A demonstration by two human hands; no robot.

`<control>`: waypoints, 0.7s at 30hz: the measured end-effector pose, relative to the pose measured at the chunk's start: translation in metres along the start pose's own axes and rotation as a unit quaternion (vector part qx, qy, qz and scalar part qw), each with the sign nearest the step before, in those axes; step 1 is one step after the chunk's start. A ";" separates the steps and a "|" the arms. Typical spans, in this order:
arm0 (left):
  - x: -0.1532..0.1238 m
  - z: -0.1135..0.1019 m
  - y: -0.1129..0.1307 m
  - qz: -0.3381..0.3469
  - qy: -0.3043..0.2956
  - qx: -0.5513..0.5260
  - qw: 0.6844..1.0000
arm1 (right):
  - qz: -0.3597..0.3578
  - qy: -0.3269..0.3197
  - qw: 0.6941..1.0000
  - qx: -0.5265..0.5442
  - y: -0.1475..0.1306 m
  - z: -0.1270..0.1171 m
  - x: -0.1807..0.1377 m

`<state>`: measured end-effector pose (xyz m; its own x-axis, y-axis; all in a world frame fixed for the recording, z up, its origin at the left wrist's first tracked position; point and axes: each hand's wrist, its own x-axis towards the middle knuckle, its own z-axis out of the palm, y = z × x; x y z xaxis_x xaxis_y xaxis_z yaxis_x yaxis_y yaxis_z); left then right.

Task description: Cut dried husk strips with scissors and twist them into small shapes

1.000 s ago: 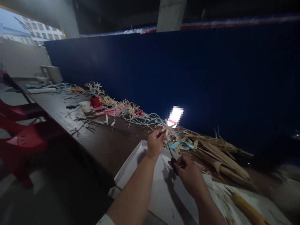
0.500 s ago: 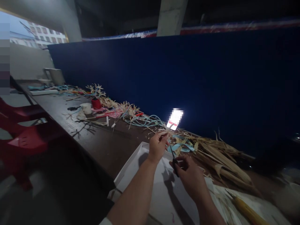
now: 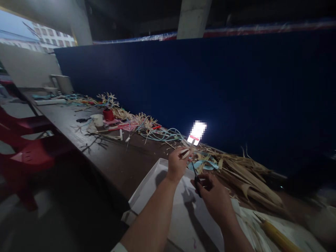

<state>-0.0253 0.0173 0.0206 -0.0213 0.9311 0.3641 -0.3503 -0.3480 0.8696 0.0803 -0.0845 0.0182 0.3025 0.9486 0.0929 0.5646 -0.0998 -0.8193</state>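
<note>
My left hand (image 3: 177,164) is raised over a white shallow box (image 3: 152,187) and pinches a small pale husk strip (image 3: 185,153) between thumb and fingers. Just to its right, my right hand (image 3: 214,196) grips black-handled scissors (image 3: 195,175), their blades pointing up towards the strip. A heap of dry corn husks (image 3: 244,176) lies on the long dark table (image 3: 105,154) just beyond both hands.
A small bright lamp (image 3: 196,132) shines against the dark blue wall. Further along the table lie blue cords (image 3: 162,134), husk flowers (image 3: 109,99), a red spool (image 3: 108,114), a white cup (image 3: 98,119) and other scissors (image 3: 82,120). Red plastic chairs (image 3: 23,154) stand at the left.
My left hand has risen slightly and turned the strip. My right hand with the scissors has shifted a little to the right, staying just below it.
</note>
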 end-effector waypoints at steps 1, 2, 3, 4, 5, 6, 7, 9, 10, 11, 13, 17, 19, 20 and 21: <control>0.000 0.000 0.000 0.001 -0.002 0.001 1.000 | 0.000 0.001 1.000 -0.002 0.000 0.000 0.000; 0.000 0.000 -0.001 0.002 -0.004 0.001 1.000 | 0.000 0.002 1.000 -0.005 0.001 0.000 0.000; 0.000 -0.001 -0.002 0.002 -0.005 0.001 1.000 | 0.001 0.003 1.000 -0.008 0.001 0.000 0.000; 0.000 -0.001 -0.003 0.004 -0.005 0.001 1.000 | 0.000 0.005 1.000 -0.011 0.002 0.001 0.000; 0.001 -0.001 -0.005 0.006 -0.005 0.001 1.000 | 0.000 0.008 1.000 -0.015 0.003 0.001 0.001; 0.001 -0.001 -0.006 0.008 -0.005 0.002 1.000 | -0.001 0.010 1.000 -0.019 0.003 0.001 0.001; 0.001 -0.001 -0.008 0.012 -0.005 0.002 1.000 | -0.002 0.012 1.000 -0.020 0.004 0.001 0.001; 0.002 -0.002 -0.011 0.021 -0.009 0.001 1.000 | -0.007 0.014 1.000 -0.012 0.005 0.002 0.002; 0.002 -0.002 -0.012 0.026 -0.013 0.000 1.000 | -0.009 0.017 1.000 -0.007 0.006 0.002 0.002; 0.002 -0.002 -0.012 0.030 -0.017 -0.001 0.999 | -0.010 0.017 1.000 -0.004 0.006 0.002 0.002; 0.002 -0.002 -0.011 0.032 -0.021 -0.001 0.999 | -0.006 0.015 1.000 -0.008 0.005 0.002 0.002; 0.000 -0.001 -0.006 0.003 -0.005 -0.005 1.000 | 0.004 0.000 1.000 -0.021 0.003 0.001 0.001; 0.000 -0.001 -0.003 -0.004 -0.001 0.015 1.000 | 0.004 0.000 1.000 -0.022 0.001 0.000 0.001; 0.000 -0.001 -0.001 -0.004 0.002 0.026 1.000 | 0.004 0.004 1.000 -0.022 0.000 0.000 0.000; -0.001 -0.001 0.000 -0.002 0.008 0.035 0.999 | 0.005 0.006 1.000 -0.019 -0.001 0.000 0.000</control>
<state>-0.0262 0.0171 0.0196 -0.0347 0.9337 0.3564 -0.2848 -0.3510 0.8920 0.0800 -0.0848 0.0188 0.3182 0.9436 0.0919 0.5899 -0.1211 -0.7984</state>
